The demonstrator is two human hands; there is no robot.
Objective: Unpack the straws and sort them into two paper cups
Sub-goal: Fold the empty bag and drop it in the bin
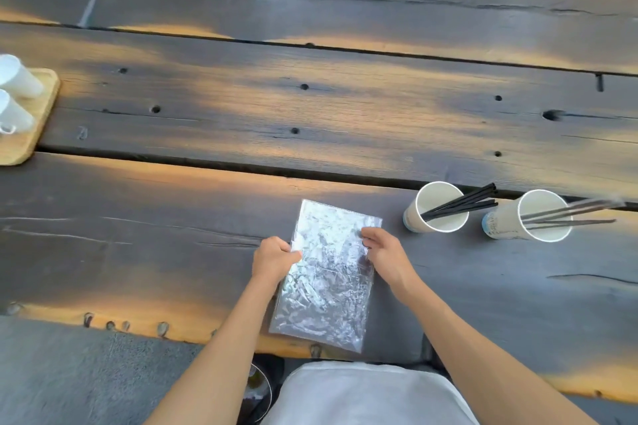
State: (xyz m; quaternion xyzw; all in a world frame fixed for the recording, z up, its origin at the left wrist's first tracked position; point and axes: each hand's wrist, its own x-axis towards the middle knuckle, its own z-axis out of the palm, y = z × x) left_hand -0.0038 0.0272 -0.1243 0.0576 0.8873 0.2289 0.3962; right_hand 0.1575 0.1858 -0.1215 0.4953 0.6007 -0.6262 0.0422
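A crinkled clear plastic bag (328,283) lies flat on the dark wooden table (241,107), near its front edge. My left hand (272,257) pinches the bag's left edge and my right hand (383,252) pinches its right edge, both near the top. To the right stand two white paper cups. The nearer cup (438,207) holds several black straws (462,205) leaning right. The farther cup (528,217) holds several thin dark straws (573,214), blurred, also leaning right. I cannot tell whether any straws are in the bag.
A light wooden tray (31,134) at the left edge carries two white cups (17,79) lying tilted. The table's front edge runs just below the bag; grey floor and my white clothing lie beneath.
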